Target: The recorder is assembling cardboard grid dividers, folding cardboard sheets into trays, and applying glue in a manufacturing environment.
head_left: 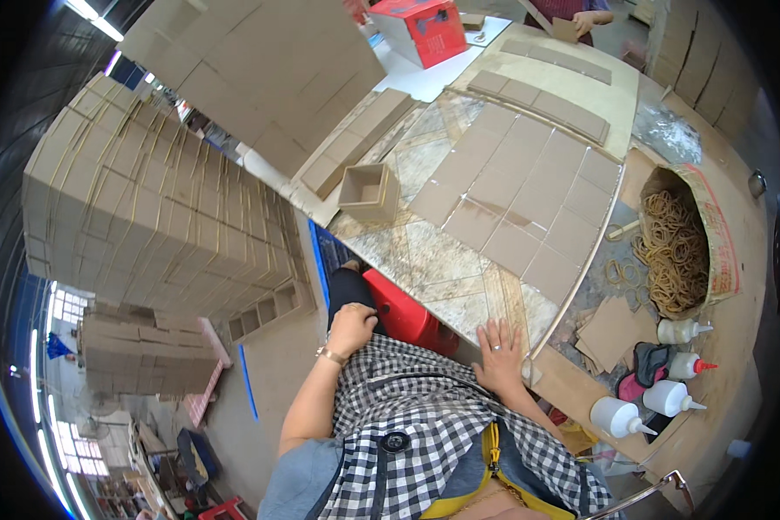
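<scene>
Left hand: the left hand [352, 328] is curled loosely, knuckles up, resting on the person's dark trouser knee just beside the red stool [405, 314]; it pinches nothing, and a bracelet sits at the wrist.
Right hand: the right hand [499, 354] lies flat, fingers spread, palm down on the near edge of the table [425, 269]; it holds nothing, and a ring shows on one finger.
Nearest thing: flat cardboard sheets [520, 195] lie in overlapping rows on the marbled table top, beyond the right hand and apart from it.
Small box: one open cardboard box [368, 192] stands upright on the table's left part, near the sheets but not touching them.
Rubber bands: a round basket [721, 243] to the right is filled with tan rubber bands [674, 251]; a few loose bands lie just beside it.
Glue bottles: four white squeeze bottles [620, 418] lie to the right of the right hand, one with a red tip.
Scraps: small cardboard pieces [611, 334] lie between the basket and the bottles.
Stacks: tall piles of folded cardboard boxes [147, 199] rise on the left, off the table.
Far end: a red carton [425, 30] stands on the table's far part; another person's hand [591, 17] holds a cardboard piece there.
</scene>
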A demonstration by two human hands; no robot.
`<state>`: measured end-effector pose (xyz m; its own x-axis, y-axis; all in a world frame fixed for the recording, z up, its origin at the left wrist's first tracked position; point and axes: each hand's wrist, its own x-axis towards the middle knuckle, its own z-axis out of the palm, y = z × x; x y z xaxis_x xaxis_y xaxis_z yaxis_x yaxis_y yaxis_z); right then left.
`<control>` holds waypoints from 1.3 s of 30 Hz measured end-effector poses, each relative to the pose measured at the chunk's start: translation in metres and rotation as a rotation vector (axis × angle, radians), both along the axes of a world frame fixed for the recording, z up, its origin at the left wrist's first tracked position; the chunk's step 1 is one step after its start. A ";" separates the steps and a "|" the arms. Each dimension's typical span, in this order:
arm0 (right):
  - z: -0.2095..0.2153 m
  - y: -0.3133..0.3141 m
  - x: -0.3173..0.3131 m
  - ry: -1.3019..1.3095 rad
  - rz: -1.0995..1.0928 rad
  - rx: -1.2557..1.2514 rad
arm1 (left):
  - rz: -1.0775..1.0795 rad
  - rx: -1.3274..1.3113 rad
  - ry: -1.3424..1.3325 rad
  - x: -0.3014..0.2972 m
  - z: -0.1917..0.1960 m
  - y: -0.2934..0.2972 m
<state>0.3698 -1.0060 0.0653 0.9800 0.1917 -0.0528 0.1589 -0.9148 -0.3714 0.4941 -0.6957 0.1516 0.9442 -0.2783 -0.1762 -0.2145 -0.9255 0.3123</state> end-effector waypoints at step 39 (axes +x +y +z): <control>0.040 -0.005 0.060 -0.525 -1.019 -0.485 | -0.821 0.305 0.198 0.218 -0.271 0.002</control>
